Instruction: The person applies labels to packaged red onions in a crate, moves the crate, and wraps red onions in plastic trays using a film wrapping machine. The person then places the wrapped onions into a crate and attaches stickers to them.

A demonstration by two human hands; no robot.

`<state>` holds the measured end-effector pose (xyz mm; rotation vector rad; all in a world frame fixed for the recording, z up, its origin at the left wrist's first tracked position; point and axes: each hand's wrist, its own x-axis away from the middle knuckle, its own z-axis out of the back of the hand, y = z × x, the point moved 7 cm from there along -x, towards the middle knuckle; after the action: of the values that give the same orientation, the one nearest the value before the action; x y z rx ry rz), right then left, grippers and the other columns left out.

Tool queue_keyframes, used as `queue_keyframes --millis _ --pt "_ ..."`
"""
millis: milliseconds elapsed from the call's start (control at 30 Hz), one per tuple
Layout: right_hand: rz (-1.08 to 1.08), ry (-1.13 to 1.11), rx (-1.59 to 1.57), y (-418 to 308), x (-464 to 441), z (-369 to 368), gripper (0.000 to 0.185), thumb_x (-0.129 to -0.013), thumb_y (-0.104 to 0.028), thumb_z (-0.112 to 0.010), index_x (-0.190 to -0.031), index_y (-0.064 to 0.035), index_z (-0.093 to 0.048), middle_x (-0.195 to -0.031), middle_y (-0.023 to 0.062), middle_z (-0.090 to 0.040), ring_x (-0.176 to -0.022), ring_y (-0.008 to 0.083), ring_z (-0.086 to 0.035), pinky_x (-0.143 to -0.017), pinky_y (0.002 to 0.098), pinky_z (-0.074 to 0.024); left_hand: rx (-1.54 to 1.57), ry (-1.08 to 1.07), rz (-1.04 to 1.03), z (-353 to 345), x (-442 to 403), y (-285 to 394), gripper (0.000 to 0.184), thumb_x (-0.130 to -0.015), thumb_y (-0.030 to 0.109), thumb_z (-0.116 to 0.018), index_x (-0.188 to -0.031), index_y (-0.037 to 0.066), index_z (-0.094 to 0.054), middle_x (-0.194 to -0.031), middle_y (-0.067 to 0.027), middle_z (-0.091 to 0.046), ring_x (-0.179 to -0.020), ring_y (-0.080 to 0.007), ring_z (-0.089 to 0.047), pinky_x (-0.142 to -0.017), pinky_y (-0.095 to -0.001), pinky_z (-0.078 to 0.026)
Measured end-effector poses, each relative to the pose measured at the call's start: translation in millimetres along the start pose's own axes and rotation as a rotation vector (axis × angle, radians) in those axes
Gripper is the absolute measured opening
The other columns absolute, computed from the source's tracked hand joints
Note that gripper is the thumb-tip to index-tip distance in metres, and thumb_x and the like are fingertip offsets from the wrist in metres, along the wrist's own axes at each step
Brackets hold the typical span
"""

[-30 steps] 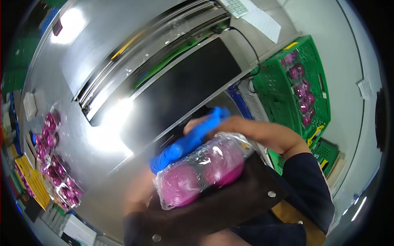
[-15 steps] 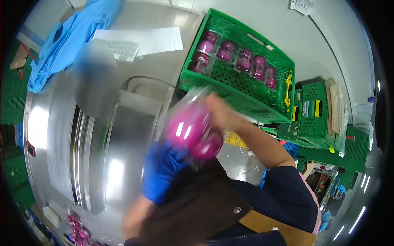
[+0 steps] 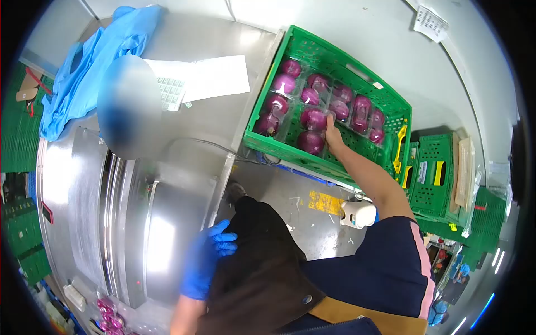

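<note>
Seven clear packs of purple bulbs [image 3: 310, 96] in one open green crate [image 3: 321, 56]; two hands, one left [image 3: 206, 258], one right [image 3: 334, 134].
Along the crate's side edge of the surface [image 3: 206, 120], one large white sheet [image 3: 218, 78] and one smaller label sheet [image 3: 169, 94]; at the far corner, one blue garment [image 3: 84, 84]; by the opposite edge, one dark red-edged slab [image 3: 47, 212]. One white container [image 3: 360, 214] on the floor [image 3: 279, 192]. The stacked crates [image 3: 432, 167] behind cannot be counted surely.

No text legible; the wall notice [image 3: 430, 24] looks too small
</note>
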<state>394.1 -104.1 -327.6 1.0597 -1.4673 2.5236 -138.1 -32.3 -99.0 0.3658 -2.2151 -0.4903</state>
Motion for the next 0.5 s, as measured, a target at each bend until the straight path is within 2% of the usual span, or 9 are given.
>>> queue_keyframes --millis 67,167,233,267,300,400,500 --pt "-0.105 -0.1 0.03 9 0 -17 0.083 -0.087 -0.071 -0.035 -0.111 0.0042 -0.06 -0.087 0.0063 -0.058 -0.083 0.0193 -0.054 -0.068 0.0359 -0.0421 0.016 0.019 -0.019 2 2 3 0.059 -0.092 0.04 -0.046 -0.128 -0.007 -0.047 -0.111 -0.0237 -0.062 -0.092 -0.0306 -0.063 -0.084 -0.04 -0.05" --pt "-0.219 -0.223 -0.214 18 3 -51 0.086 -0.087 -0.071 -0.035 -0.133 0.002 -0.041 -0.127 0.0161 -0.052 -0.117 0.0285 -0.051 -0.103 0.0477 -0.0364 0.026 0.061 -0.073 4 8 7 0.057 -0.092 0.039 -0.046 -0.128 -0.006 -0.048 -0.113 -0.0225 -0.061 -0.095 -0.0304 -0.062 -0.085 -0.0397 -0.05" --pt "-0.201 -0.394 -0.341 5 20 -66 0.081 -0.088 -0.071 -0.029 -0.129 -0.0021 -0.044 -0.114 0.0118 -0.06 -0.111 0.0286 -0.054 -0.094 0.0443 -0.0417 0.005 0.115 -0.116 8 15 9 0.057 -0.093 0.039 -0.046 -0.129 -0.005 -0.048 -0.114 -0.0212 -0.061 -0.096 -0.029 -0.062 -0.086 -0.0391 -0.049" --pt "-0.204 -0.499 -0.395 -7 35 -75 0.079 -0.089 -0.071 -0.026 -0.126 -0.0041 -0.045 -0.107 0.0097 -0.064 -0.109 0.0287 -0.056 -0.089 0.0426 -0.0443 0.01 0.055 -0.077 6 17 3 0.056 -0.093 0.038 -0.045 -0.129 -0.005 -0.048 -0.115 -0.0202 -0.061 -0.096 -0.0278 -0.062 -0.086 -0.0386 -0.049" --pt "-0.197 -0.532 -0.39 -14 43 -79 0.074 -0.092 -0.066 -0.024 -0.134 -0.0061 -0.034 -0.1 0.0077 -0.067 -0.094 0.0292 -0.062 -0.076 0.0423 -0.0495 0.02 0.012 -0.062 10 15 0 0.055 -0.093 0.038 -0.045 -0.129 -0.004 -0.049 -0.115 -0.0192 -0.061 -0.097 -0.0266 -0.062 -0.087 -0.0382 -0.049" --pt "-0.158 -0.667 -0.191 -22 15 -92 0.067 -0.093 -0.06 -0.027 -0.129 -0.0061 -0.04 -0.1 0.0099 -0.067 -0.092 0.0299 -0.062 -0.076 0.0414 -0.0497 0.027 0.079 -0.142 22 37 11 0.051 -0.096 0.035 -0.044 -0.13 -0.002 -0.049 -0.116 -0.0153 -0.062 -0.097 -0.0218 -0.062 -0.089 -0.0352 -0.048" --pt "-0.049 -0.561 0.053 -29 -39 -59 0.059 -0.094 -0.054 -0.03 -0.125 -0.0061 -0.047 -0.099 0.012 -0.067 -0.091 0.0307 -0.063 -0.076 0.0406 -0.0498 0.13 0.19 -0.413 51 87 36 0.041 -0.097 0.026 -0.046 -0.126 -0.002 -0.053 -0.108 -0.0131 -0.064 -0.095 -0.019 -0.062 -0.088 -0.0315 -0.048"
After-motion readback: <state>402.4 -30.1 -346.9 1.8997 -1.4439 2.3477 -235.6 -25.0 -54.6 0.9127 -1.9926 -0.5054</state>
